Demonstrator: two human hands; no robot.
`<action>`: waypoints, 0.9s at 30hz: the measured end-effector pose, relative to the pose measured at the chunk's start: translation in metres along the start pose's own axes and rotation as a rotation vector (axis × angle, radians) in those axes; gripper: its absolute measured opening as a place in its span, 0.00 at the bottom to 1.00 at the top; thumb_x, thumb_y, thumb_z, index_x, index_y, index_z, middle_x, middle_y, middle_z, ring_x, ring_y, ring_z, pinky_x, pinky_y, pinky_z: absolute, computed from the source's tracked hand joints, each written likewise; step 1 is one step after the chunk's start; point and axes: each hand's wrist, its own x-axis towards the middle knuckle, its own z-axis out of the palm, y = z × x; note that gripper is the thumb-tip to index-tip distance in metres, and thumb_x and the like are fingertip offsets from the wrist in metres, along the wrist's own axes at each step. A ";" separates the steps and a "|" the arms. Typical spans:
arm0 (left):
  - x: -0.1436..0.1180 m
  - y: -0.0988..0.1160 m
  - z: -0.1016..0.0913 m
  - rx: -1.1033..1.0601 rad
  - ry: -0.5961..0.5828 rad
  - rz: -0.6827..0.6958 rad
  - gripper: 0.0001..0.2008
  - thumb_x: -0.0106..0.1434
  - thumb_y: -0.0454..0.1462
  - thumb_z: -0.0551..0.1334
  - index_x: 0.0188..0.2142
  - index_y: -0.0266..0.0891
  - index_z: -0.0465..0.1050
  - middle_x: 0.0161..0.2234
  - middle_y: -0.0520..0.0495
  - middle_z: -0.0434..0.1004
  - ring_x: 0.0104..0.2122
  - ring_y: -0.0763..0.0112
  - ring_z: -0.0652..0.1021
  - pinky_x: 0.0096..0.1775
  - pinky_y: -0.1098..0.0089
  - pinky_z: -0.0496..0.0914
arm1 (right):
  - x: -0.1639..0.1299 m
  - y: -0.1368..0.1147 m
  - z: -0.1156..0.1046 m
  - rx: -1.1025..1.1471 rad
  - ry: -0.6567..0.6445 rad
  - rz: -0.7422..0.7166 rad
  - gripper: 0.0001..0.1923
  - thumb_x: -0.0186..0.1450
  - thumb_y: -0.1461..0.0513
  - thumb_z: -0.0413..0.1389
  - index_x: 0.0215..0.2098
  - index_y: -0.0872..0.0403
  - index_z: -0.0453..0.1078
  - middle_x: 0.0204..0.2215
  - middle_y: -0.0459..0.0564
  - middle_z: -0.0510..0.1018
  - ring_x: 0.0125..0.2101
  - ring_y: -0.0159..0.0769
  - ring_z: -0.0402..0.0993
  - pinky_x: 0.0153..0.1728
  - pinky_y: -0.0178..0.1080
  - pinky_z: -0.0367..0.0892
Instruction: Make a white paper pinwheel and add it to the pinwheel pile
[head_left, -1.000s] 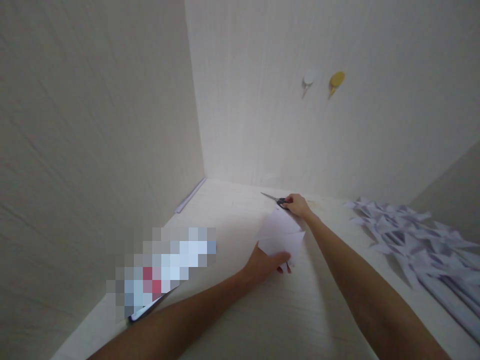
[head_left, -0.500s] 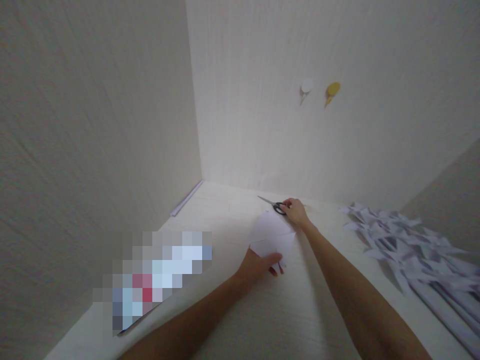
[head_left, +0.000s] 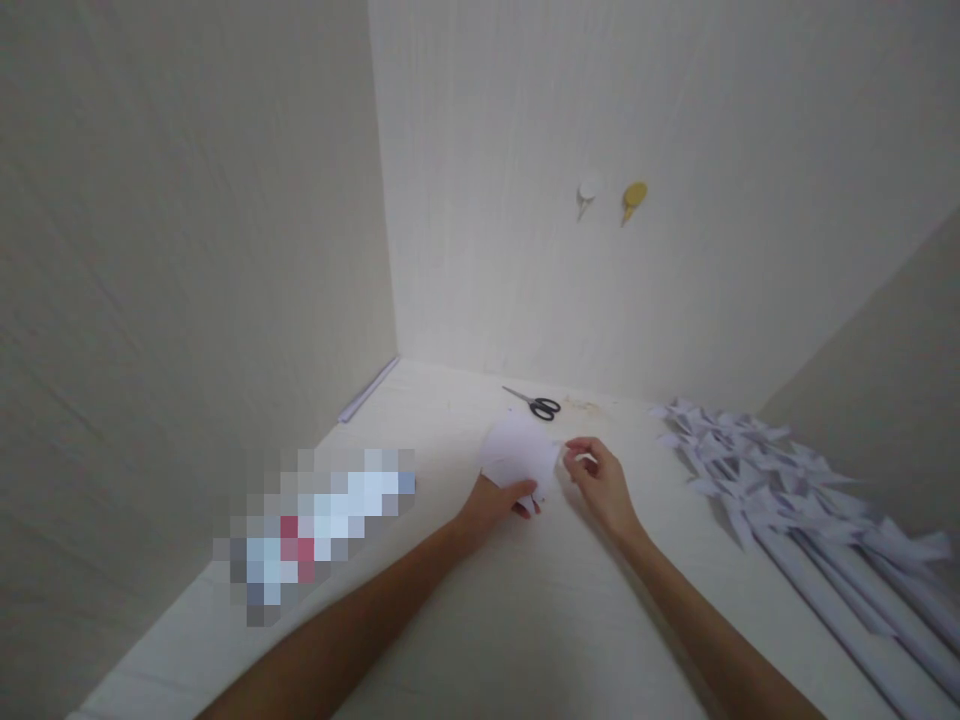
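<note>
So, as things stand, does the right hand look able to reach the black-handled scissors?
Probably yes: the scissors lie just beyond the right hand, and nothing visible blocks the way. Its fingertips are at the white paper, possibly pinching it, so it might need to release that first.

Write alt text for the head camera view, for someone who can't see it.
A person's left hand holds white paper at a pale table, with the right hand close to its right edge. Black-handled scissors lie just beyond, near the wall; folded white paper shapes are heaped at right.
</note>
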 end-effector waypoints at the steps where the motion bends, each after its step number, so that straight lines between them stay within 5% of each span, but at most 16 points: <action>1: 0.000 0.000 0.000 0.000 0.013 0.007 0.04 0.46 0.34 0.59 0.21 0.33 0.67 0.18 0.52 0.71 0.17 0.77 0.71 0.18 0.77 0.65 | -0.010 -0.002 0.000 0.083 -0.004 0.012 0.10 0.55 0.59 0.48 0.34 0.57 0.61 0.26 0.47 0.68 0.18 0.27 0.62 0.18 0.32 0.59; 7: 0.001 -0.005 0.000 0.011 0.047 0.049 0.04 0.46 0.35 0.60 0.21 0.34 0.68 0.17 0.52 0.71 0.17 0.76 0.71 0.19 0.76 0.65 | -0.044 -0.005 0.007 0.215 -0.086 0.045 0.09 0.54 0.59 0.51 0.33 0.54 0.62 0.19 0.43 0.64 0.16 0.27 0.57 0.15 0.31 0.52; 27: -0.005 0.002 0.002 0.058 0.008 0.043 0.05 0.46 0.35 0.60 0.20 0.34 0.67 0.17 0.53 0.69 0.17 0.75 0.70 0.21 0.74 0.64 | -0.054 -0.016 0.005 0.152 -0.130 -0.067 0.08 0.51 0.65 0.54 0.30 0.52 0.62 0.21 0.41 0.64 0.18 0.26 0.58 0.19 0.31 0.57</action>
